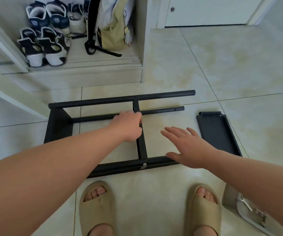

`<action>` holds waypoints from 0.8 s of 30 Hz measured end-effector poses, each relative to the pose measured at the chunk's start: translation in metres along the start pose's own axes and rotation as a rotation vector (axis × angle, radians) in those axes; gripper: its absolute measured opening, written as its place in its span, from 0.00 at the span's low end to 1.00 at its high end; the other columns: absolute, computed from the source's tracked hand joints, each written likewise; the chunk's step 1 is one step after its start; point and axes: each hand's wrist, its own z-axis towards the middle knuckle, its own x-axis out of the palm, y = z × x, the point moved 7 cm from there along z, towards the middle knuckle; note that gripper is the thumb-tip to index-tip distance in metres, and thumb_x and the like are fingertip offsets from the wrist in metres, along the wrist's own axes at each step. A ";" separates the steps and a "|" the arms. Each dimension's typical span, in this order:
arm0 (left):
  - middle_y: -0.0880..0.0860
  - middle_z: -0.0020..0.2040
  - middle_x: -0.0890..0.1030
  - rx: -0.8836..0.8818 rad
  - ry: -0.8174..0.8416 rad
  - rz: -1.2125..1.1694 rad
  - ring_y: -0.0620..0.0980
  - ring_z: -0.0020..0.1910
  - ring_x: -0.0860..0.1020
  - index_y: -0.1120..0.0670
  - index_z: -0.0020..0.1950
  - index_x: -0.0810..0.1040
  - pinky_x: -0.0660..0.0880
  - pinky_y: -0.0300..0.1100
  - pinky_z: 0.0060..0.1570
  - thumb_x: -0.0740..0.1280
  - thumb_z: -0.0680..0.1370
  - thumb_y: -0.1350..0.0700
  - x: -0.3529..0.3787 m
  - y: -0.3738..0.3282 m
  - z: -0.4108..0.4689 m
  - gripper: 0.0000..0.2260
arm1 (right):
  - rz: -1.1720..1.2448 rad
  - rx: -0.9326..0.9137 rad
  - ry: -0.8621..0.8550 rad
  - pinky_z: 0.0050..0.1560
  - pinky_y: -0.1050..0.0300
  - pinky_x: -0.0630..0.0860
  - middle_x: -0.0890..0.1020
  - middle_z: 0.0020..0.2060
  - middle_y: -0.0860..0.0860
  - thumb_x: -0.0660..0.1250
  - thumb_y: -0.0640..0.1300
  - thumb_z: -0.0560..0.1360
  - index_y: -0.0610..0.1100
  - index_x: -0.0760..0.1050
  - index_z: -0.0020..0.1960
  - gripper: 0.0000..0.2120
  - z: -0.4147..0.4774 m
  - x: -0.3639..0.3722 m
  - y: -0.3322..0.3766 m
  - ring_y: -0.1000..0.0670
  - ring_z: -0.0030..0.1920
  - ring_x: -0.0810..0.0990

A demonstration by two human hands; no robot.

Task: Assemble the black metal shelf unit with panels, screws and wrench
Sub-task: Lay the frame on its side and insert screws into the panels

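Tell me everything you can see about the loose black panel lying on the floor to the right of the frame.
The loose black panel is a long dark rectangle, apparently matte metal, with a raised lip around its edges and notched far corners. It lies flat on the tiled floor, hollow side up, separate from the frame. The right hand hovers beside it, not touching.

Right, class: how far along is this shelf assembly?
Done: the end panel and middle panel sit between the poles, with a screw at the near pole. In hand: the left hand grips the middle panel; the right hand hovers open. Left: the loose panel lies unfitted.
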 end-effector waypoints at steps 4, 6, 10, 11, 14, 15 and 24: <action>0.54 0.70 0.70 0.043 -0.080 0.050 0.57 0.69 0.66 0.51 0.72 0.68 0.68 0.51 0.63 0.63 0.78 0.56 -0.008 -0.027 0.054 0.21 | -0.031 -0.026 0.009 0.79 0.45 0.41 0.48 0.82 0.57 0.43 0.69 0.78 0.58 0.39 0.82 0.36 -0.002 0.009 -0.020 0.53 0.81 0.45; 0.54 0.73 0.66 0.067 -0.116 0.090 0.58 0.72 0.63 0.52 0.75 0.64 0.65 0.52 0.67 0.63 0.79 0.55 -0.007 -0.036 0.081 0.24 | -0.020 -0.044 0.028 0.79 0.46 0.43 0.50 0.82 0.58 0.37 0.71 0.73 0.59 0.39 0.82 0.39 0.000 0.022 -0.027 0.53 0.81 0.47; 0.56 0.75 0.65 0.052 -0.154 0.131 0.58 0.72 0.64 0.55 0.77 0.59 0.64 0.52 0.69 0.62 0.80 0.56 0.001 -0.036 0.132 0.27 | 0.023 -0.099 0.084 0.80 0.49 0.50 0.56 0.80 0.59 0.47 0.70 0.79 0.59 0.40 0.82 0.36 0.007 0.051 -0.033 0.54 0.80 0.55; 0.56 0.73 0.67 0.038 -0.133 0.128 0.59 0.71 0.66 0.55 0.77 0.59 0.65 0.52 0.67 0.62 0.80 0.56 0.006 -0.033 0.143 0.26 | 0.024 -0.115 0.099 0.79 0.51 0.54 0.59 0.79 0.59 0.49 0.69 0.80 0.58 0.42 0.82 0.36 0.009 0.058 -0.033 0.53 0.78 0.60; 0.57 0.70 0.70 0.000 -0.113 0.175 0.59 0.66 0.69 0.54 0.75 0.62 0.67 0.53 0.61 0.61 0.81 0.57 0.016 -0.024 0.164 0.23 | -0.022 -0.134 0.122 0.69 0.54 0.67 0.74 0.67 0.58 0.46 0.67 0.81 0.56 0.55 0.79 0.30 0.016 0.071 -0.037 0.52 0.65 0.75; 0.57 0.68 0.70 0.000 -0.124 0.190 0.59 0.65 0.69 0.54 0.75 0.63 0.68 0.52 0.59 0.62 0.81 0.57 0.016 -0.023 0.168 0.22 | -0.050 -0.132 0.143 0.64 0.54 0.71 0.77 0.61 0.58 0.43 0.67 0.80 0.56 0.61 0.75 0.29 0.018 0.073 -0.038 0.52 0.58 0.77; 0.57 0.60 0.76 0.075 -0.299 -0.088 0.57 0.58 0.74 0.53 0.67 0.76 0.75 0.51 0.56 0.61 0.80 0.60 -0.084 -0.014 0.125 0.16 | -0.150 -0.223 -0.213 0.41 0.55 0.77 0.79 0.41 0.58 0.43 0.65 0.81 0.53 0.75 0.55 0.26 -0.008 0.021 -0.050 0.52 0.39 0.80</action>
